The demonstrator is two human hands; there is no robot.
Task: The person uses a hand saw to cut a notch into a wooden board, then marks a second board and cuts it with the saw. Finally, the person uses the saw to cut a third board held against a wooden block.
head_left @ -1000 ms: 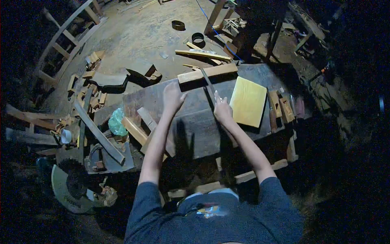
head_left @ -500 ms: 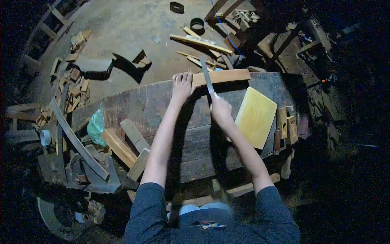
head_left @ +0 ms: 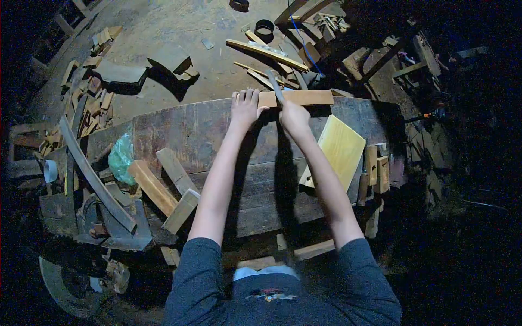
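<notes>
A light brown strip of wood [head_left: 311,98] lies along the far edge of the workbench. My left hand [head_left: 246,108] grips its left end, fingers over the far side and thumb on the near side. In my right hand [head_left: 294,118] is a narrow, flat metal file [head_left: 275,87], wrapped by closed fingers. Its blade crosses the wood near the middle and points away from me past the bench edge. The handle is hidden in my fist.
On the dark workbench [head_left: 190,130], a yellowish board [head_left: 342,149] lies right of my right forearm, with wooden blocks [head_left: 383,174] beyond it. A green plastic bag [head_left: 122,157], wood offcuts [head_left: 155,187] and a curved strip [head_left: 95,174] lie left. Floor scraps [head_left: 266,54] lie beyond.
My right hand has pushed the file forward across the wood, so my fist is now close to the strip. The left hand keeps its hold; the view has shifted slightly.
</notes>
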